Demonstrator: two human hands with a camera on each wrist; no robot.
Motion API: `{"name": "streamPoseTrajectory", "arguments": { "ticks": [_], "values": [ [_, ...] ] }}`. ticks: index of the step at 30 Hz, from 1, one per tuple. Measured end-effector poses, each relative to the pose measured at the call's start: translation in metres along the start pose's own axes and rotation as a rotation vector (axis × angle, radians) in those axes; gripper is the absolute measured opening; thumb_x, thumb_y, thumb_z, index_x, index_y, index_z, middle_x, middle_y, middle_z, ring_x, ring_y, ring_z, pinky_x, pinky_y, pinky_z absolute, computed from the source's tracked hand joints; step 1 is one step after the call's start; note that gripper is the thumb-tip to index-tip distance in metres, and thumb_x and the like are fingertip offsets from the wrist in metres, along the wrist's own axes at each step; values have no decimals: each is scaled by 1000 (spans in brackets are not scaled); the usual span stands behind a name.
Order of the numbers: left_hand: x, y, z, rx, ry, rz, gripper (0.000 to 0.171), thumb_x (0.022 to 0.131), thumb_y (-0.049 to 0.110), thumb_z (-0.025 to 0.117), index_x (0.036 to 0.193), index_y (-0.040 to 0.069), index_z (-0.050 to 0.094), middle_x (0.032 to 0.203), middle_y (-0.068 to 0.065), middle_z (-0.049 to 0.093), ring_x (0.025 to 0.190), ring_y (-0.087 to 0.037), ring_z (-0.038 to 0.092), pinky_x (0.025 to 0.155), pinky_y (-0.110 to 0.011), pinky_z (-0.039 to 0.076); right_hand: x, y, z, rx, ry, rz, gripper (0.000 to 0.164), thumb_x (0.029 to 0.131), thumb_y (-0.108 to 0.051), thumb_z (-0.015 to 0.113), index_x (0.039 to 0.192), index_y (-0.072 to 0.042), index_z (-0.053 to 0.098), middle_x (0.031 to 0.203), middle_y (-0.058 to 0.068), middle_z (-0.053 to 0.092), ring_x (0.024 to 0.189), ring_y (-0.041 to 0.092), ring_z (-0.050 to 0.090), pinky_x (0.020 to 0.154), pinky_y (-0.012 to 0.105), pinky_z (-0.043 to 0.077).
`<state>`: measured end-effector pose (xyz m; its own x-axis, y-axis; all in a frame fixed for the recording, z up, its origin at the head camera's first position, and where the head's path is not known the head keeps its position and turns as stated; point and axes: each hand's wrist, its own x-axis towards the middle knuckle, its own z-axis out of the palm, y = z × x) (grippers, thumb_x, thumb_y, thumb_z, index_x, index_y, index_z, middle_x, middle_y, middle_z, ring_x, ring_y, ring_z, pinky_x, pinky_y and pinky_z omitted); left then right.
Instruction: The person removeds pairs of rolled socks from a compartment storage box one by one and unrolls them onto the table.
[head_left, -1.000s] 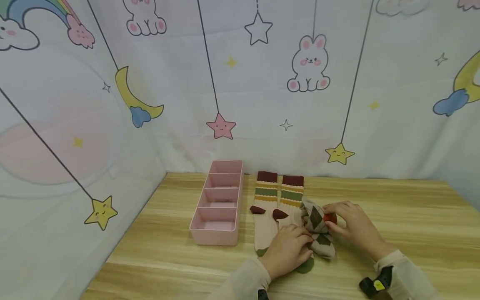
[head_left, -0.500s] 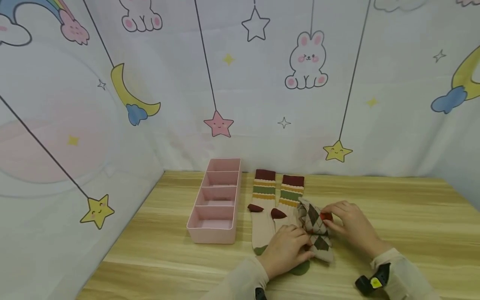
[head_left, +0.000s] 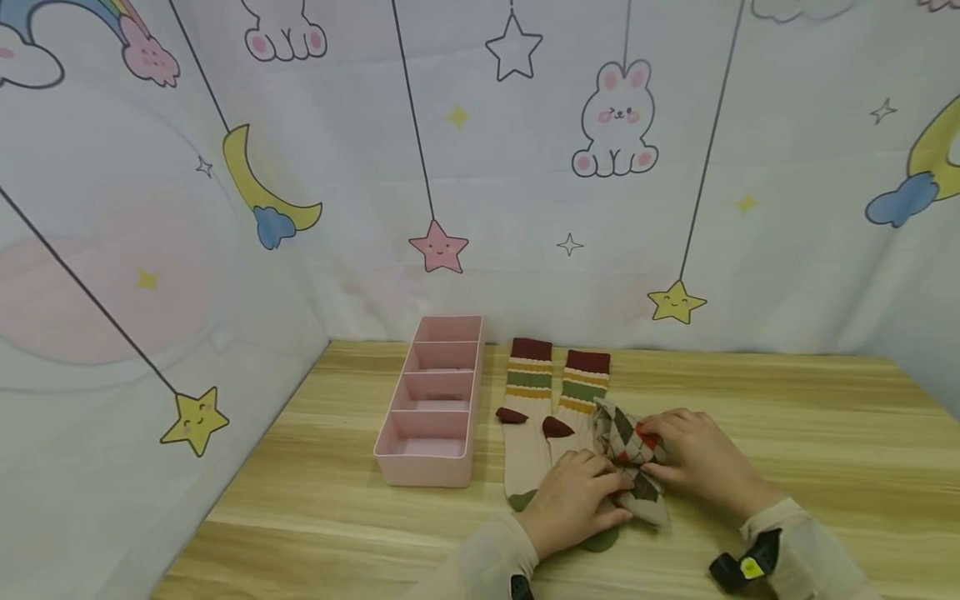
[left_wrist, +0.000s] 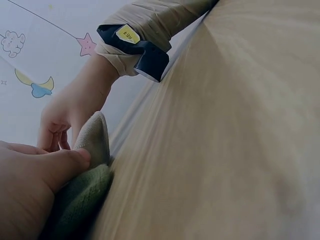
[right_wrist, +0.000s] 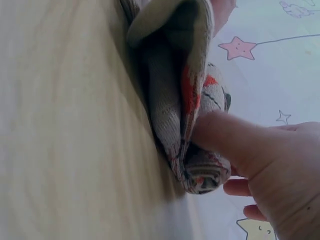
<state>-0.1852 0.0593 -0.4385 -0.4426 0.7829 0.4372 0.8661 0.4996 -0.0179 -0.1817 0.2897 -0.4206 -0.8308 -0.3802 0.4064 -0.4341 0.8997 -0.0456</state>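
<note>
A beige argyle sock bundle (head_left: 617, 429) with dark diamonds and red patches lies bunched between both hands. My right hand (head_left: 708, 462) pinches its right side. In the right wrist view, the right thumb presses into the fold, beside a rolled end (right_wrist: 202, 175). My left hand (head_left: 573, 504) grips the near-left part of the bundle, and the left wrist view has its thumb on a beige tip (left_wrist: 96, 137). Under the left hand lies a cream striped sock (head_left: 577, 396) with a green toe, partly hidden. Its mate (head_left: 527, 450) lies flat to the left.
A pink box (head_left: 427, 473) with several compartments stands left of the striped socks on the wooden table (head_left: 315, 500). Behind the table hangs a white cloth (head_left: 510, 183) printed with stars, moons and rabbits. A black wrist camera (head_left: 746, 567) is strapped to the right sleeve.
The right fingers have shifted slightly left, folding the argyle fabric over, and more red pattern shows on top. My left hand stays almost in place. The head view has shifted a little.
</note>
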Motion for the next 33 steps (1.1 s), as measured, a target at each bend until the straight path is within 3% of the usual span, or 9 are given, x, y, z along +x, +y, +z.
{"name": "streamPoseTrajectory", "arguments": {
  "ticks": [3,9,14,24,33],
  "values": [
    [-1,-1,-1,20,15,18,29,89,49,62,110,31,69,105,12,63,97,-4,55,88,-19,42,2,-2,0,-23,3,4,40,75,-30,79,107,-10,67,108,7,67,103,27,60,90,50,45],
    [-1,-2,0,16,40,35,24,88,45,65,106,30,70,105,10,61,98,-5,54,88,-20,42,5,-3,-1,-50,87,3,30,74,-23,77,99,-8,68,99,7,69,96,26,61,87,49,46],
    [-2,-3,-1,-4,37,45,22,87,45,66,103,30,70,104,10,61,99,-5,54,88,-20,42,5,-2,-2,-38,87,20,27,75,-22,75,97,-8,68,98,8,69,96,27,61,87,50,46],
    [0,-2,0,-2,42,96,20,86,47,66,98,31,68,102,11,60,97,-4,53,88,-19,41,5,2,-5,53,178,113,17,77,-17,76,90,-10,67,93,7,71,93,30,63,86,51,45],
    [-2,-1,2,2,46,109,20,86,49,66,97,32,68,102,12,60,98,-3,53,87,-18,40,11,8,-6,75,169,207,20,80,-17,75,93,-4,69,92,13,70,90,35,63,83,54,45]
  ]
}}
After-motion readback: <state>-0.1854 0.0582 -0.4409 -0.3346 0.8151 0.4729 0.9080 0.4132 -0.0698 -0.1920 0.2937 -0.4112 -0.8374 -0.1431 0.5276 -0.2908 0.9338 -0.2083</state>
